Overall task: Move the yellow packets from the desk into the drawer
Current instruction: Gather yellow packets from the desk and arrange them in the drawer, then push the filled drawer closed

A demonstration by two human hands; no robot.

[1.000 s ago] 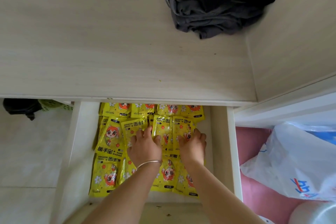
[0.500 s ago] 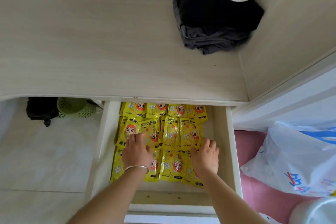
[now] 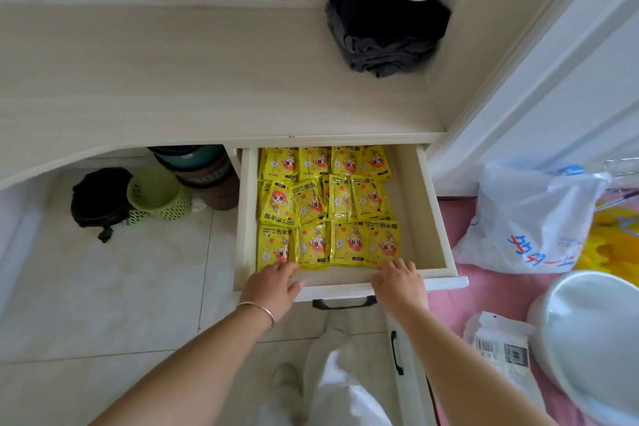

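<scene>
- Packets (image 3: 328,207), yellow, I see in rows inside the open drawer (image 3: 432,218), centre of frame.
- Left hand (image 3: 273,284) and right hand (image 3: 397,282), fingers relaxed, rest on the drawer's front edge, gripping nothing.

head view, looking steeply down, close above open drawer (image 3: 428,197)

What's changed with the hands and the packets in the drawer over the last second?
Both hands pulled back from the middle of the packets to the drawer's front edge: left hand touches the nearest packet, right hand rests on the rim. Packets stay in rows.
</scene>
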